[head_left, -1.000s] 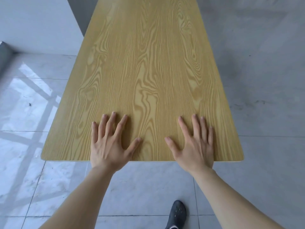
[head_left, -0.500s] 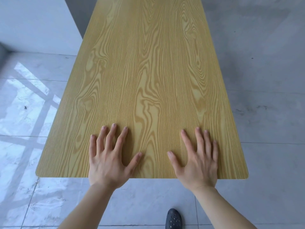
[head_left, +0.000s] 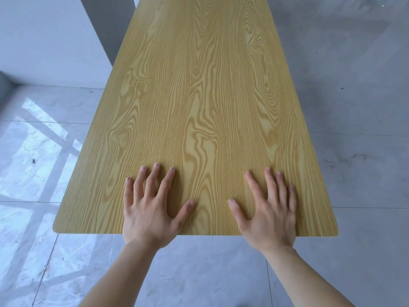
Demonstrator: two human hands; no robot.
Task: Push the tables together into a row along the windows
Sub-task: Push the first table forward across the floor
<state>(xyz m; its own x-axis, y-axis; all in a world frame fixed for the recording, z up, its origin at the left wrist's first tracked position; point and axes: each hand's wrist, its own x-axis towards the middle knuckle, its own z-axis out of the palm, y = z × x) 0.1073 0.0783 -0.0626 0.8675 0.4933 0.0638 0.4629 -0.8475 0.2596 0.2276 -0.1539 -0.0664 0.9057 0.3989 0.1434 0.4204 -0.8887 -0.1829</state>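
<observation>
A long yellow wood-grain table stretches away from me, its near short edge right in front of me. My left hand lies flat on the tabletop near that edge, left of centre, fingers spread. My right hand lies flat beside it, right of centre, fingers spread too. Both palms press on the surface and hold nothing. The table's legs and far end are out of sight.
A white wall with a grey column stands at the far left, close to the table's left side. Glossy grey floor tiles surround the table, with window light reflected on the left floor.
The table's near edge sits lower in the view than a second ago, and my hands stay flat on it. The dark shoe at the bottom is gone from view.
</observation>
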